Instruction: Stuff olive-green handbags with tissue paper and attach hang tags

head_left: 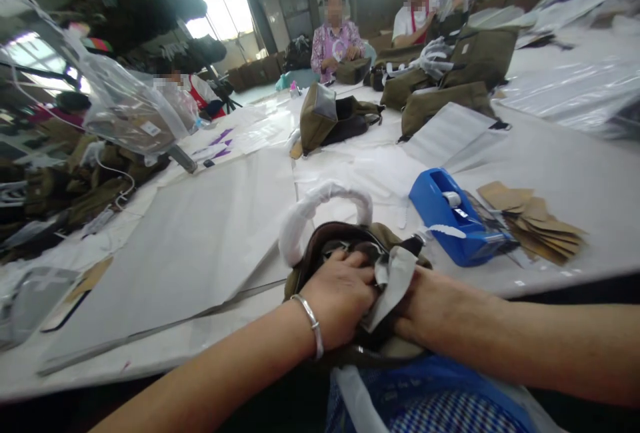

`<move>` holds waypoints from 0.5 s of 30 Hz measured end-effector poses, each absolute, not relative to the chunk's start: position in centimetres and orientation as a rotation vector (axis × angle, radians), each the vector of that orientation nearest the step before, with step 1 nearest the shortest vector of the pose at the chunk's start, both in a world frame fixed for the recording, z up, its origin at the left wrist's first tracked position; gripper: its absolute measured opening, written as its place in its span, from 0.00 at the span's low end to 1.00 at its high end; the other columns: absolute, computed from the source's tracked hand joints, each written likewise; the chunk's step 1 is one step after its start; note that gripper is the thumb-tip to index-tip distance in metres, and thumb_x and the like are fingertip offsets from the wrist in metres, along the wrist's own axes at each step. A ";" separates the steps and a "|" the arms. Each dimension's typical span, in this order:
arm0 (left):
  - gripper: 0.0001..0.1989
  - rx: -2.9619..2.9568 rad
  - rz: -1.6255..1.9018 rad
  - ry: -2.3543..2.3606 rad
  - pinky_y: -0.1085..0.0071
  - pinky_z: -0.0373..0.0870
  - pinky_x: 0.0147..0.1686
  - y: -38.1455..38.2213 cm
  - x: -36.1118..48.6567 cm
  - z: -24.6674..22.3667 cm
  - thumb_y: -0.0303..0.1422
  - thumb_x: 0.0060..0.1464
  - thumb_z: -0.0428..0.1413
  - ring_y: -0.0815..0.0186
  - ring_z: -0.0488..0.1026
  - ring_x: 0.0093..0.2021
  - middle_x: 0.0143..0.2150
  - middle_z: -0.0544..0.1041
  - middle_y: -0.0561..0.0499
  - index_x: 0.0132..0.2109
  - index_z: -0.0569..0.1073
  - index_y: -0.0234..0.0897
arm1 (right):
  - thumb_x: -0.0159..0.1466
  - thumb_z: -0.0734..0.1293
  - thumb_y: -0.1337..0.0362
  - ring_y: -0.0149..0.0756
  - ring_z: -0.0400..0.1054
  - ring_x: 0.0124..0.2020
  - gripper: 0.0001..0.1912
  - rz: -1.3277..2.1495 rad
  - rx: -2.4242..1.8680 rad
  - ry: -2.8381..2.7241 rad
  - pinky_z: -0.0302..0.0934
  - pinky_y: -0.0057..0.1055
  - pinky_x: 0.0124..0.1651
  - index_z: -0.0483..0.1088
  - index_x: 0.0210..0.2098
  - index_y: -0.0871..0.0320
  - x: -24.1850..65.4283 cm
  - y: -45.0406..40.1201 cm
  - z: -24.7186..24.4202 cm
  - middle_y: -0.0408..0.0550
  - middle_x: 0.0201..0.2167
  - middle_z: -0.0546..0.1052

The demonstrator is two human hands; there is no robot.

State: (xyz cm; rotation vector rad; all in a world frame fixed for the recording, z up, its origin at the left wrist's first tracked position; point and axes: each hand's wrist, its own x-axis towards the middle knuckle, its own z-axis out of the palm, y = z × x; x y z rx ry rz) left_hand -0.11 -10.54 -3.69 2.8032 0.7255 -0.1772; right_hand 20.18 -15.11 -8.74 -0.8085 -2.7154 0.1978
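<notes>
An olive-brown handbag (pixel 320 244) stands unzipped at the table's front edge, its opening turned up towards me. White wrap covers its raised handle (pixel 295 219). My left hand (pixel 343 296), with a silver bangle at the wrist, reaches into the opening, its fingers bent over the dark inside and gripping it. From the right my right hand (pixel 427 303) also goes into the opening; its fingers are hidden by the bag and a strip of whitish paper (pixel 395 286). The strip sticks up between both hands.
A blue tape dispenser (pixel 440 219) stands right of the bag, beside fanned brown card pieces (pixel 537 223). Grey sheets (pixel 200 233) cover the left table. More olive bags (pixel 320 119) stand further back, where people work. A plastic-wrapped bag (pixel 145 116) hangs upper left.
</notes>
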 end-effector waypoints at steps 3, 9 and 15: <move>0.15 2.683 -0.152 0.621 0.56 0.71 0.53 -9.9 0.7 -3.7 0.30 0.51 0.62 0.51 0.73 0.55 0.52 0.81 0.46 0.47 0.79 0.38 | 0.59 0.69 0.75 0.48 0.77 0.45 0.13 -0.026 -0.689 -2.761 0.70 0.50 0.57 0.80 0.41 0.57 20.3 -15.6 -8.5 0.49 0.39 0.84; 0.20 2.764 -0.129 0.800 0.50 0.70 0.56 -10.0 2.2 -4.3 0.30 0.61 0.54 0.51 0.76 0.53 0.54 0.80 0.43 0.60 0.71 0.35 | 0.68 0.64 0.68 0.41 0.75 0.50 0.13 0.371 -0.844 -2.375 0.70 0.37 0.54 0.74 0.50 0.52 25.3 -15.4 -4.7 0.49 0.45 0.82; 0.22 2.937 -0.161 0.676 0.50 0.62 0.65 -10.3 2.9 -5.2 0.28 0.63 0.53 0.51 0.73 0.58 0.57 0.77 0.38 0.63 0.68 0.31 | 0.68 0.66 0.47 0.42 0.76 0.34 0.36 0.440 -1.468 -1.980 0.71 0.39 0.39 0.60 0.69 0.56 27.2 -12.8 -7.9 0.54 0.43 0.79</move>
